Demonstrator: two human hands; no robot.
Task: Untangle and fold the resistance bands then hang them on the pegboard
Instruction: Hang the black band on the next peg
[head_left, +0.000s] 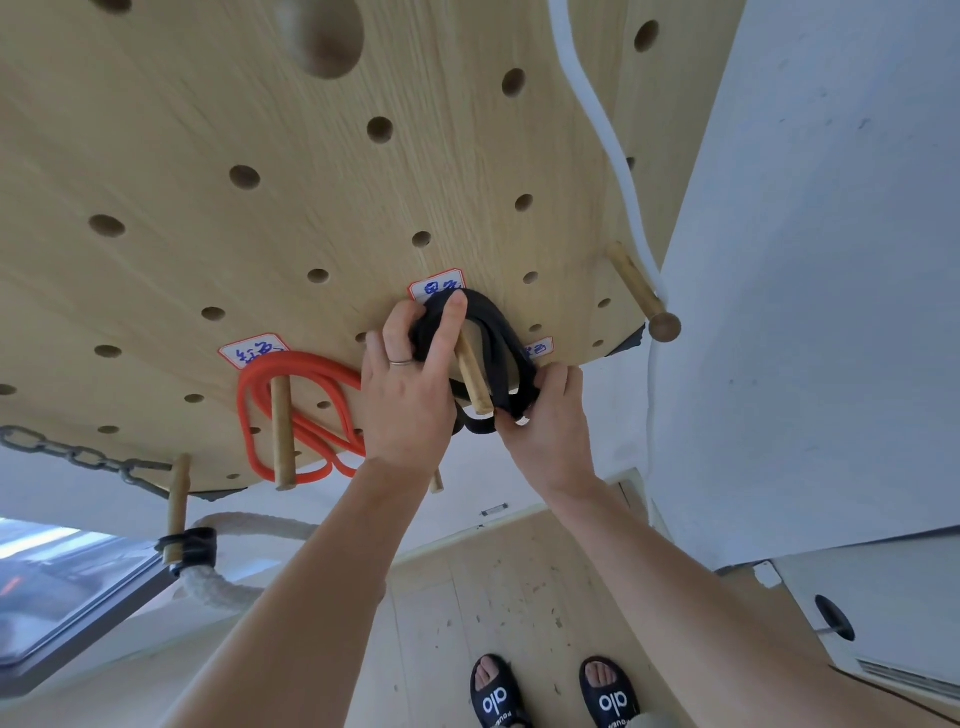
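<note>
A wooden pegboard (260, 156) fills the upper view. A folded black resistance band (498, 338) is looped over a wooden peg (474, 379) below a handwritten label (435, 285). My left hand (410, 384) grips the band's left side, thumb and fingers curled round it. My right hand (545, 410) pinches the band's lower right part. A folded red band (298, 410) hangs on another peg (282, 431) to the left, under its own label (254, 352).
A long peg (641, 293) sticks out at the right with a white cord (597, 109) running down past it. At lower left a metal chain (78, 457) and a thick white rope (218, 587) hang on a peg (176, 509). The white wall (831, 260) is right.
</note>
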